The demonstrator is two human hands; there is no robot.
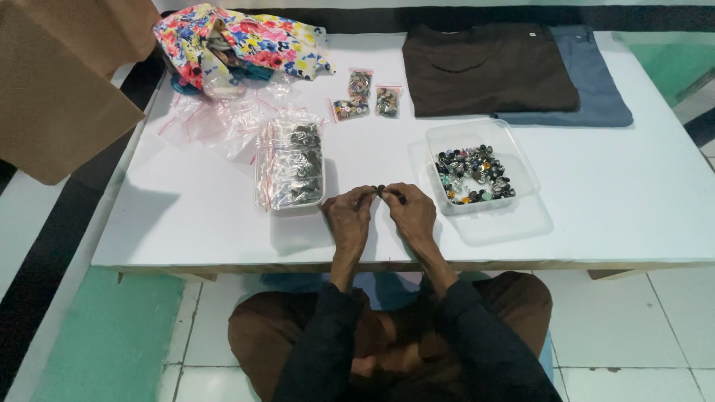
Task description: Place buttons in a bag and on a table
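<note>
Both the left hand (348, 214) and right hand (409, 211) pinch what looks like a small dark metal button (380, 190), which could slip off the white table (596, 216).

3 small clear zip bags of buttons (366, 96) lie at my table's far middle. Clear tub stuffed with filled bags (291, 165) sits left of my hands; clear tub of loose buttons (477, 172) right. Empty zip bags (220, 119) far left.
</note>
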